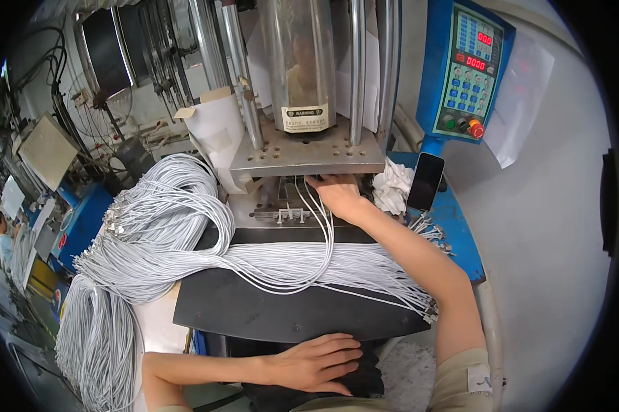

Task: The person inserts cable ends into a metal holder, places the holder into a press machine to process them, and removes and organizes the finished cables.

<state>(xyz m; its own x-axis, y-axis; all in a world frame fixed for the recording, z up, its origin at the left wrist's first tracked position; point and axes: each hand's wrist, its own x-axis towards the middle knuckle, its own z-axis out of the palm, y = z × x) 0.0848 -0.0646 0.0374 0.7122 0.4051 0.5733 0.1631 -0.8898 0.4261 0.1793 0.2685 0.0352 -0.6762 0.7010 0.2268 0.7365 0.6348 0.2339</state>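
My right hand (338, 197) reaches in under the steel plate (309, 156) of a press, over the mould (290, 199). Its fingers are bent and closed together, their tips beside the upper ends of white cables (331, 240). Part of the fingers is in the plate's shadow, so what they pinch is hidden. The cables curve down from the mould and join a long white cable bundle (275, 257) lying across the black board (254, 302). My left hand (316, 364) lies flat below the board's near edge, open, fingers stretched to the right, holding nothing.
Thick coils of white cable (172, 199) fill the left side, with another bundle (100, 343) hanging lower. A blue control panel (467, 75) with an emergency button stands at the right. Below it are a smartphone (426, 181) and a crumpled white cloth (392, 187).
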